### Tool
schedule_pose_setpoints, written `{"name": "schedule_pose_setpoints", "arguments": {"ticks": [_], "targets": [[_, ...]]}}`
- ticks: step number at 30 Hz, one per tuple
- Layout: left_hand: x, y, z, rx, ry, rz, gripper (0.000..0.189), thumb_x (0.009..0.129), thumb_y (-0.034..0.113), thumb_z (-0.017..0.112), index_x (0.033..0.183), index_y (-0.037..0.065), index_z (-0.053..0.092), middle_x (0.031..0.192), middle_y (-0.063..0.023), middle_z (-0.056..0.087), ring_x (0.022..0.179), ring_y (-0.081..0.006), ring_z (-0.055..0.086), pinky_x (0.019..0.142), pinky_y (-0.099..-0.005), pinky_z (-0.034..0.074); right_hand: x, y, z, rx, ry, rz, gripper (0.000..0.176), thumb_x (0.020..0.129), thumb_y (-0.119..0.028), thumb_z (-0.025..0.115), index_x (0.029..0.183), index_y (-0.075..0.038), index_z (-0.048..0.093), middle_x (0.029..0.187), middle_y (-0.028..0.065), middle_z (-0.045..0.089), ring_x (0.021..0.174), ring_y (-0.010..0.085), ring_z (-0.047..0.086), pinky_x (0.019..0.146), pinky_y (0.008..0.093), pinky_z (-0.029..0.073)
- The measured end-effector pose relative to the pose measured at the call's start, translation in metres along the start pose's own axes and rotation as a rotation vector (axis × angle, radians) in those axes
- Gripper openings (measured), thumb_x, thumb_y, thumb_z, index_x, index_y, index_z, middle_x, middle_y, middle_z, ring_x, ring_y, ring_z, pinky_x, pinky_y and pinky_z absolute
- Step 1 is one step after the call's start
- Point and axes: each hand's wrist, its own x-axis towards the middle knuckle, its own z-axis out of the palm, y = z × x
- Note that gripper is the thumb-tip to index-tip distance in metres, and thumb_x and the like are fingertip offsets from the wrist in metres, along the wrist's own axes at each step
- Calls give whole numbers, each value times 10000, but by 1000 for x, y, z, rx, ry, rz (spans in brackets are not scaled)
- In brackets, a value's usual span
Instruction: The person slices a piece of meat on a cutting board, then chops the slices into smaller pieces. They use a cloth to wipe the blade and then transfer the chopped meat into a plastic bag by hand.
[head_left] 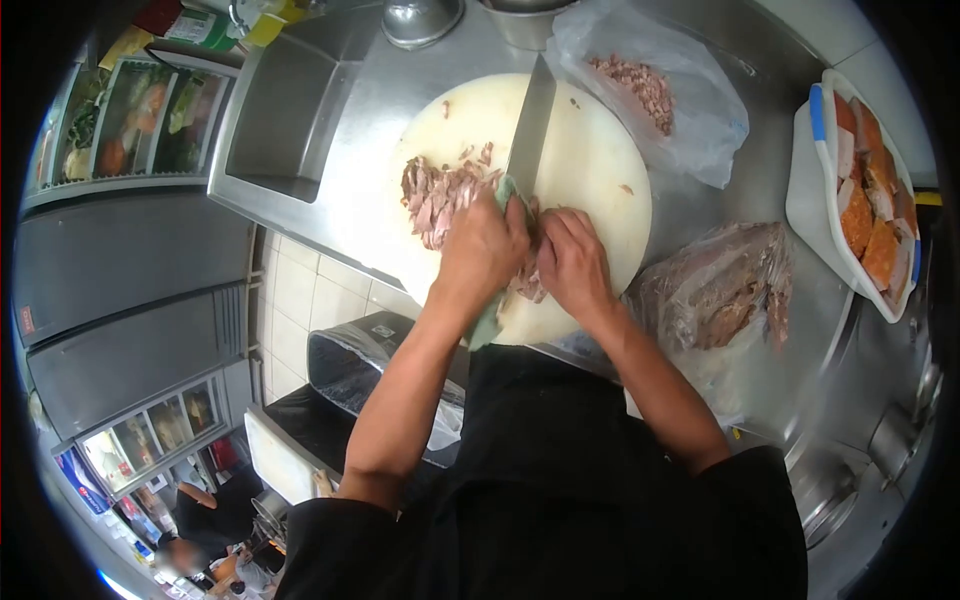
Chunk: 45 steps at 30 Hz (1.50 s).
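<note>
On a round white cutting board lies a heap of sliced meat. My left hand is closed around the handle end of a large knife, with a green cloth under and beside it. The blade points toward the far edge of the board. Just right of the knife, my right hand has its fingers bent together over some meat pieces, which it partly hides. Its fingertips are close to the blade's near end.
A plastic bag of chopped meat lies beyond the board, and another bag with meat at its right. A white tub holds browned meat pieces. The sink is left; people stand at lower left.
</note>
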Motion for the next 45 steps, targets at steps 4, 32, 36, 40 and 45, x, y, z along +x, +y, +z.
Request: {"name": "schedule_pose_setpoints", "arguments": {"ticks": [4, 32, 36, 40, 45], "targets": [[-62, 20, -38, 43, -214, -211, 287, 955, 176, 561, 870, -99, 554, 725, -396, 588, 724, -564, 609, 636, -587, 500, -2, -4, 7, -37, 52, 94, 189, 789, 2, 628, 976, 19, 611, 1013, 189, 601, 999, 363, 578, 907, 427, 492], [-21, 1, 21, -47, 82, -64, 274, 946, 174, 550, 1008, -93, 561, 690, -335, 617, 657, -501, 630, 628, -553, 513, -5, 4, 12, -153, -60, -2, 179, 790, -36, 578, 961, -22, 527, 980, 185, 550, 964, 381, 532, 880, 471, 444], [-31, -18, 15, -159, 114, -117, 387, 964, 224, 548, 1142, -119, 562, 731, -336, 633, 725, -469, 675, 689, -519, 530, -6, 15, 15, -178, -45, -75, 166, 883, -52, 537, 1033, -2, 588, 983, 190, 579, 967, 383, 545, 887, 483, 436], [-58, 2, -43, -351, -5, -203, 403, 955, 251, 568, 1199, -68, 537, 772, -292, 664, 729, -450, 674, 682, -514, 530, -7, 38, 14, -360, -105, -350, 243, 1020, -177, 466, 1111, 3, 600, 1071, 191, 582, 1042, 367, 528, 923, 475, 420], [-91, -19, -48, -379, 190, -72, 352, 926, 255, 595, 1137, -26, 565, 728, -263, 657, 706, -462, 661, 671, -516, 531, -4, 43, 8, -109, -117, -43, 388, 1049, -298, 458, 1103, 63, 586, 1052, 244, 571, 990, 396, 529, 890, 487, 437]]}}
